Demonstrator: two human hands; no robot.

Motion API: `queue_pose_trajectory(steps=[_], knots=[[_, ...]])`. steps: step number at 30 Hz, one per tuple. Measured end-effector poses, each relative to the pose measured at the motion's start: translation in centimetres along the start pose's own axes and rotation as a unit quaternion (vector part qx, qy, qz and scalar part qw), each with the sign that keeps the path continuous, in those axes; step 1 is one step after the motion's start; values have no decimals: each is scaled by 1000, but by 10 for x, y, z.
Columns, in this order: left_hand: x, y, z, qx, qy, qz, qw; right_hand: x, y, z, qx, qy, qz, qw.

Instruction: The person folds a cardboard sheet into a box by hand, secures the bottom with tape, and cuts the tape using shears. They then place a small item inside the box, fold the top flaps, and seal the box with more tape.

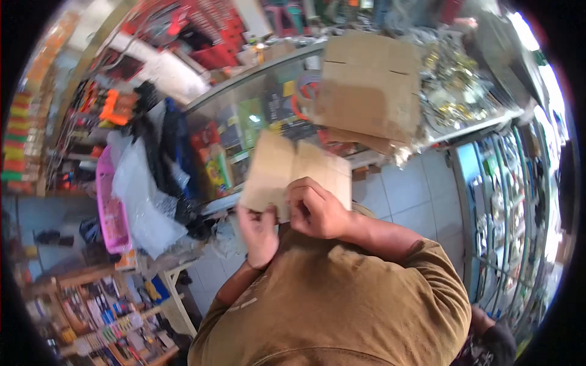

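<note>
I hold a flat piece of brown cardboard [287, 166] in front of my chest, folded with a crease down its middle. My left hand [259, 235] pinches its lower left edge. My right hand [317, 210] is closed over its lower right part, fingers curled on the front face. My brown shirt [329, 305] fills the bottom of the view.
A larger cardboard box [369, 85] rests on a glass display counter [256, 107] ahead. A pink plastic item [110, 207] and clear plastic bags [143, 204] hang at the left. A glass cabinet [506, 201] stands at the right, a wooden rack of small goods [104, 317] at the bottom left, and tiled floor [409, 189] lies between.
</note>
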State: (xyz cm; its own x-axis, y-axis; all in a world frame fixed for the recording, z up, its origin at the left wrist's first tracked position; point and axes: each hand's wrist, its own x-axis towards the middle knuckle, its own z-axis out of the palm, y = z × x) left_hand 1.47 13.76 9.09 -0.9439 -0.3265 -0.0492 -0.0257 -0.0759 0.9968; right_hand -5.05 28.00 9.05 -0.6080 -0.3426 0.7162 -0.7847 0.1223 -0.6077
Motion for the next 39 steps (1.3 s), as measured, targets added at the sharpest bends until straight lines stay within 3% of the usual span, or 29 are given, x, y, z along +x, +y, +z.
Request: queue_pose_trajectory(steps=[2, 3, 4, 6, 8, 10, 13, 16, 18, 21, 24, 26, 28, 32, 36, 39], knots=[[3, 1, -7, 60, 37, -16, 997, -10, 2, -13, 142, 36, 112, 983], [5, 0, -6, 64, 57, -6, 996, -18, 3, -21, 133, 75, 168, 974], [7, 0, -5, 70, 82, 5, 994, -29, 17, -29, 109, 142, 156, 971], [12, 1, -10, -2, 69, 7, 998, -55, 31, -47, 93, 301, 389, 866], [17, 2, -12, -34, 76, 6, 997, -70, 52, -83, -30, 365, 476, 800], [23, -3, -21, -42, 67, 1, 997, -86, 73, -108, -125, 419, 498, 749], [27, -1, -19, -50, 63, -6, 997, -107, 111, -119, -178, 370, 534, 739], [32, 0, -14, -63, 67, -8, 996, -111, 133, -113, -145, 331, 588, 724], [35, -4, -15, -68, 70, -6, 995, -110, 131, -112, -142, 354, 568, 729], [38, -11, -19, -74, 65, -16, 995, -119, 130, -116, 11, 434, 570, 698], [43, -13, -22, -93, 72, -1, 993, -116, 120, -131, 174, 417, 631, 630], [47, -16, -30, -90, 59, -13, 994, -116, 121, -126, 188, 404, 640, 626], [49, -9, -35, -97, 43, 3, 994, -124, 120, -123, 248, 459, 575, 630], [52, -4, -50, -101, 67, 30, 992, -150, 120, -112, 196, 513, 564, 617], [57, -13, -62, -151, 56, 20, 987, -157, 107, -80, 225, 466, 611, 600], [60, -11, -66, -218, 39, 21, 975, -154, 98, -45, 300, 312, 661, 613]])
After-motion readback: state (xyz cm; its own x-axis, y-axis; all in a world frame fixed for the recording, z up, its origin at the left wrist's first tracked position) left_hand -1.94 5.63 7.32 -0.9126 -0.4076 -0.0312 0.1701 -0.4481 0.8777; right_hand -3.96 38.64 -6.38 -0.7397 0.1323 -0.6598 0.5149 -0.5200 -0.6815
